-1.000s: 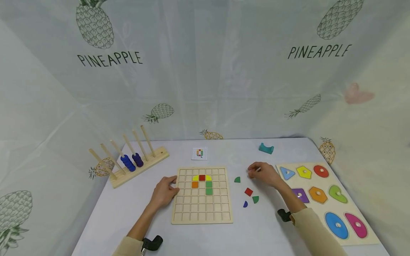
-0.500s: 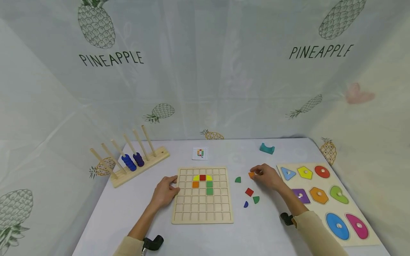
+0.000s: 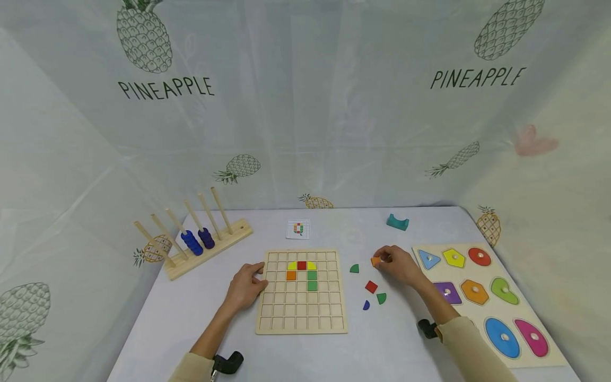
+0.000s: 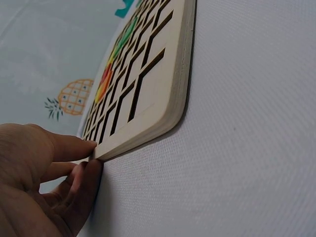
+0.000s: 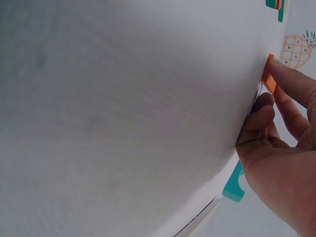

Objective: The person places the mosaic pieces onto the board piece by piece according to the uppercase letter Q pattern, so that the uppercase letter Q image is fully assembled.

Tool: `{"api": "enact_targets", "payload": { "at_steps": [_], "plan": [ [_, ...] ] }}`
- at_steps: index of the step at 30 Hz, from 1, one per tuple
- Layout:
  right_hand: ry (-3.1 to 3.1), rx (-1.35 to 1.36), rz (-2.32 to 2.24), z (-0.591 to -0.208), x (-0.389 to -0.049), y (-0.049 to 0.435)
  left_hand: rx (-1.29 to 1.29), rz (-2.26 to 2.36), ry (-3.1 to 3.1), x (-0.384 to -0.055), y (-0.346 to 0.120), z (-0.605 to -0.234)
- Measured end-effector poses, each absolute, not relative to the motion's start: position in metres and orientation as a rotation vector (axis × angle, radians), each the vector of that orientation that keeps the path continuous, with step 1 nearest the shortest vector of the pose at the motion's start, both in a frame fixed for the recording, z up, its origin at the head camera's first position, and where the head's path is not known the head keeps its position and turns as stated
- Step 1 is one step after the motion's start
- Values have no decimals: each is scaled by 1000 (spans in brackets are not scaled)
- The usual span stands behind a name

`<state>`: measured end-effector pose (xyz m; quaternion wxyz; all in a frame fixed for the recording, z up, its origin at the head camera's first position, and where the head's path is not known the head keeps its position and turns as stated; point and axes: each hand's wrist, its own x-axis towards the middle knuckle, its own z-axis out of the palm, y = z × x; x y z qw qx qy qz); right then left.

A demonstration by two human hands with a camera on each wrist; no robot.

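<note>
Fingertips (image 5: pixel 291 80) of the right hand (image 3: pixel 400 266) pinched an orange piece (image 3: pixel 375 262), unseen one second earlier, right of a green piece (image 3: pixel 354 268) and the gridded board (image 3: pixel 302 311). The left hand (image 3: pixel 244 286), fingers apart, rested unmoved against the board's left edge.

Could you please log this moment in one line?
left hand: touches grid board, left edge; right hand: pinches orange piece; beside board: red square, green pieces, blue piece

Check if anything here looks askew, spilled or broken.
Nothing visibly spilled or broken. The loose red square tile lies askew to the wooden grid board, and a teal notched block sits by itself near the back.
</note>
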<state>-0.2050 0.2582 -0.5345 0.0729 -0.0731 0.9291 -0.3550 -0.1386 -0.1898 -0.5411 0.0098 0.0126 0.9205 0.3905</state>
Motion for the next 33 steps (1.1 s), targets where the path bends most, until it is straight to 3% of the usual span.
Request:
{"api": "enact_targets", "payload": {
  "at_steps": [17,33],
  "plan": [
    [2768,-289,-1147,-526,-198,250,32,1197,2874,-139,-189,-539],
    [2647,-516,-1198,-509,-191,183,18,1206,2866,-139,-188,-539]
  ]
}}
